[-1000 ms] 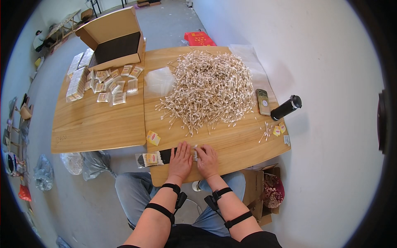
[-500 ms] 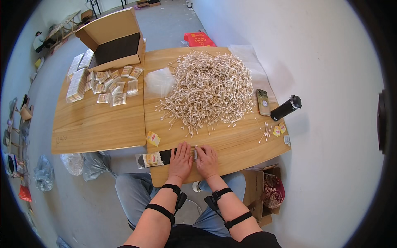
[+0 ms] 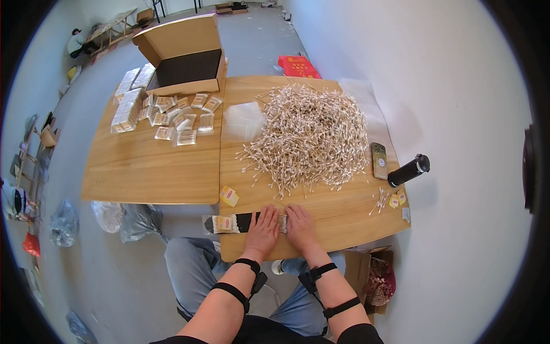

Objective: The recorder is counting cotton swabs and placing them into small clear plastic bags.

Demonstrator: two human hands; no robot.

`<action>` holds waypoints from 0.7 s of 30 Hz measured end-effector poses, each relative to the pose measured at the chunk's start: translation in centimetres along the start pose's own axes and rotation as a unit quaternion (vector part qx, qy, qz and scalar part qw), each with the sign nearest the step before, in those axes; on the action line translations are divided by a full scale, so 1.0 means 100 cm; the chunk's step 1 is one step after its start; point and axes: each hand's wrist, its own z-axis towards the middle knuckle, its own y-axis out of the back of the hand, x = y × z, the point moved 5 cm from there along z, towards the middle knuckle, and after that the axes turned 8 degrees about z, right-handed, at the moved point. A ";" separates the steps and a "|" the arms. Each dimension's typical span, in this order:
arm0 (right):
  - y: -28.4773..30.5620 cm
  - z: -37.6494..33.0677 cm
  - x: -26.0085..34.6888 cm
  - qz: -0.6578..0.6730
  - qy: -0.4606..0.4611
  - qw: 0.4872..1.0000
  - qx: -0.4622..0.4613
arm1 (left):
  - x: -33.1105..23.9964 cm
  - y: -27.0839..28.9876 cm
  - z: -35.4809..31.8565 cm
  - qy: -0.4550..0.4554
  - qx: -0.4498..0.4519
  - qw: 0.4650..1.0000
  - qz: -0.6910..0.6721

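Observation:
At the table's near edge a dark flat strip lies crosswise. My left hand rests flat on it, fingers stretched forward. Close to its right is my right hand, palm down with the fingers extended. Between the two hands shows a short row of cotton swabs, partly covered by them. A clear bag with a bundle of swabs and a yellow card sits at the strip's left end. Beyond my hands spreads a large heap of loose cotton swabs.
Yellow cards lie left of my hands; clear bags are beside the heap. A phone and black bottle stand right. On the left table are filled swab packets, white stacks and an open carton.
The whole view has shifted, so the table appears farther right. My hands stay at the strip and swabs; my right fingers look a little straighter.

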 end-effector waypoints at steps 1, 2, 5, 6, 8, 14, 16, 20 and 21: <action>0.002 0.001 -0.002 -0.006 -0.017 0.999 -0.028 | 0.000 0.000 0.000 0.004 0.005 1.000 0.006; 0.003 -0.002 0.000 -0.007 -0.015 1.000 -0.026 | 0.000 0.001 0.000 0.005 0.004 1.000 0.005; 0.002 -0.010 0.022 -0.027 -0.038 0.999 -0.003 | 0.005 0.002 -0.002 0.016 0.011 1.000 0.000; -0.003 -0.017 0.030 -0.055 -0.028 0.998 0.022 | 0.004 0.003 -0.002 0.012 0.015 1.000 -0.002; -0.008 -0.026 0.034 -0.083 -0.015 0.995 0.048 | 0.002 0.006 0.000 0.011 0.018 1.000 -0.005; -0.019 -0.028 0.030 -0.095 -0.051 0.991 0.080 | 0.004 0.004 -0.001 0.006 0.018 1.000 -0.024; -0.021 -0.028 0.029 -0.101 -0.068 0.989 0.086 | 0.004 0.006 -0.002 -0.001 -0.006 0.998 -0.055; -0.024 -0.028 0.030 -0.093 -0.064 0.991 0.078 | 0.019 0.003 -0.007 -0.020 -0.047 0.995 -0.087; -0.024 -0.027 0.029 -0.098 -0.064 0.989 0.086 | 0.040 0.004 -0.015 0.010 -0.137 0.979 -0.152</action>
